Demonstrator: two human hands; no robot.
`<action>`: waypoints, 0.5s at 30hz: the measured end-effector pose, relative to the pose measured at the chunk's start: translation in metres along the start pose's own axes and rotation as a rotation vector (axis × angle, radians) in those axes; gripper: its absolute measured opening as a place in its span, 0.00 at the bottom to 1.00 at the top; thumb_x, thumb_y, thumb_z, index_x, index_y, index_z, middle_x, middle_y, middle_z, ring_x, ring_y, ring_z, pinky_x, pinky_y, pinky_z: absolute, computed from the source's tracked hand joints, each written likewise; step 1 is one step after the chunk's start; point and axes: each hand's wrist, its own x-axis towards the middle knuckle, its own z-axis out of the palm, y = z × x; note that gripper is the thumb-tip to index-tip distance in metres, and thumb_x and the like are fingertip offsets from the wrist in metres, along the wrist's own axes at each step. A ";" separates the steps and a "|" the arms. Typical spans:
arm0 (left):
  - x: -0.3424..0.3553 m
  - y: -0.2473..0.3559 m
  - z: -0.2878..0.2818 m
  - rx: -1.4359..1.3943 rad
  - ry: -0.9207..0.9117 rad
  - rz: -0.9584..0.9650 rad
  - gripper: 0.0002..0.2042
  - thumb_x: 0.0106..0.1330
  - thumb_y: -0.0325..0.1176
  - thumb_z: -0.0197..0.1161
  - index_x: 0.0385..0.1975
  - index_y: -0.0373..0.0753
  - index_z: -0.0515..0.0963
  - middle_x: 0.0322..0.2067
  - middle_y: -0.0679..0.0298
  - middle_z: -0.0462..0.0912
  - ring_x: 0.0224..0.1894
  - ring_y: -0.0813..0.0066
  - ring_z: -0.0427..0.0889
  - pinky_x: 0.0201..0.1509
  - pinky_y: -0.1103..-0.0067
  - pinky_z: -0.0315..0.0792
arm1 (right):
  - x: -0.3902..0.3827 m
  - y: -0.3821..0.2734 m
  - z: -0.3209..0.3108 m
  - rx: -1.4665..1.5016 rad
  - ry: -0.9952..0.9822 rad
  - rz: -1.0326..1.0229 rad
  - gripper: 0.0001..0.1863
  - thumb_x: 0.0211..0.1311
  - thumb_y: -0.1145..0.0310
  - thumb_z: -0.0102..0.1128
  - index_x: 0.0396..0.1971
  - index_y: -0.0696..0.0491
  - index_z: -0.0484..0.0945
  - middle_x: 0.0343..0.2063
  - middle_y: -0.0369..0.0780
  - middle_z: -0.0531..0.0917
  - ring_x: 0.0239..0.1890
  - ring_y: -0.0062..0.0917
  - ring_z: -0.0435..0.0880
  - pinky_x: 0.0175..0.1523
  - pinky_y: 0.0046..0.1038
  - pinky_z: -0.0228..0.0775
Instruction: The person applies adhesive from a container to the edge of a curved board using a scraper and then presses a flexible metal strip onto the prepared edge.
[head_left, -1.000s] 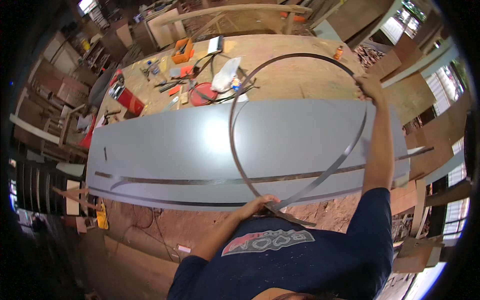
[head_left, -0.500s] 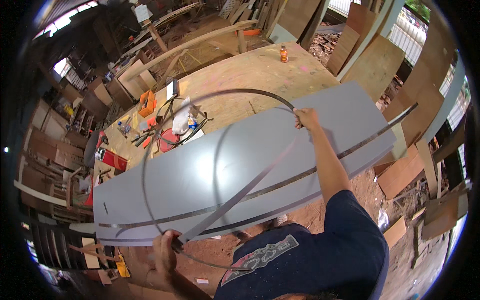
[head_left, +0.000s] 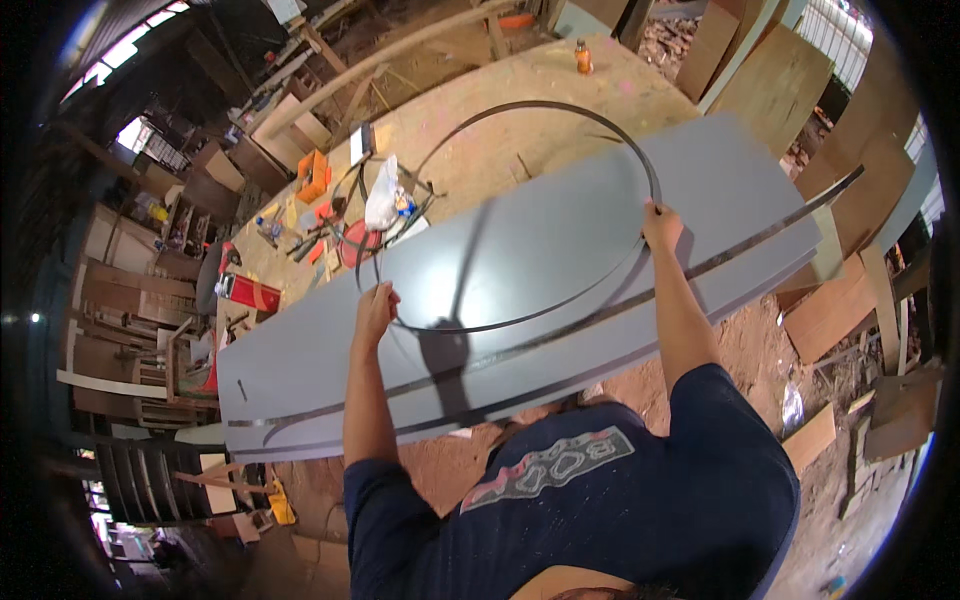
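Observation:
A long, thin, dark edging strip (head_left: 540, 104) curves in a wide loop above a grey panel (head_left: 590, 235). My left hand (head_left: 376, 308) pinches it at the loop's left side, over the panel's near half. At the right side, my right hand (head_left: 661, 227) is closed around the strip, thumb uppermost. The loop's far arc reaches over the bare wood beyond the panel, and its near arc passes low across the grey surface. Along the panel's near side lies another dark strip (head_left: 760, 237), its right end sticking out past the edge. A hand's shadow falls between my arms.
The panel rests on a plywood worktable (head_left: 480, 150). Towards the left are a white plastic bag (head_left: 382, 195), a red round dish (head_left: 358, 243), an orange box (head_left: 313, 175) and a red can (head_left: 248, 291). An orange bottle (head_left: 583, 58) stands far back; boards (head_left: 775, 85) lean at right.
My left hand has risen from beside my body to above the panel. The strip's trailing part, which crossed diagonally between my hands, now forms a rounder loop. The view has shifted slightly.

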 end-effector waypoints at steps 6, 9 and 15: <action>0.011 -0.111 0.027 -0.413 -0.028 -0.430 0.36 0.80 0.61 0.37 0.28 0.35 0.82 0.15 0.63 0.76 0.16 0.68 0.76 0.22 0.72 0.72 | -0.033 -0.002 0.020 -0.341 -0.065 -0.255 0.26 0.68 0.47 0.64 0.26 0.59 0.83 0.26 0.51 0.85 0.30 0.52 0.83 0.39 0.45 0.75; 0.014 -0.106 0.048 -0.483 0.055 -0.503 0.36 0.79 0.63 0.37 0.33 0.35 0.82 0.17 0.64 0.76 0.16 0.69 0.73 0.22 0.72 0.70 | -0.048 -0.001 0.005 -0.387 -0.118 -0.160 0.25 0.67 0.46 0.64 0.29 0.57 0.87 0.31 0.52 0.87 0.37 0.52 0.85 0.44 0.43 0.77; 0.019 -0.048 0.059 -0.075 0.035 -0.492 0.27 0.74 0.54 0.56 0.32 0.30 0.80 0.17 0.60 0.79 0.15 0.71 0.75 0.22 0.73 0.72 | -0.061 -0.005 0.002 -0.391 -0.039 -0.163 0.34 0.62 0.42 0.68 0.56 0.57 0.85 0.38 0.51 0.90 0.49 0.42 0.89 0.55 0.40 0.80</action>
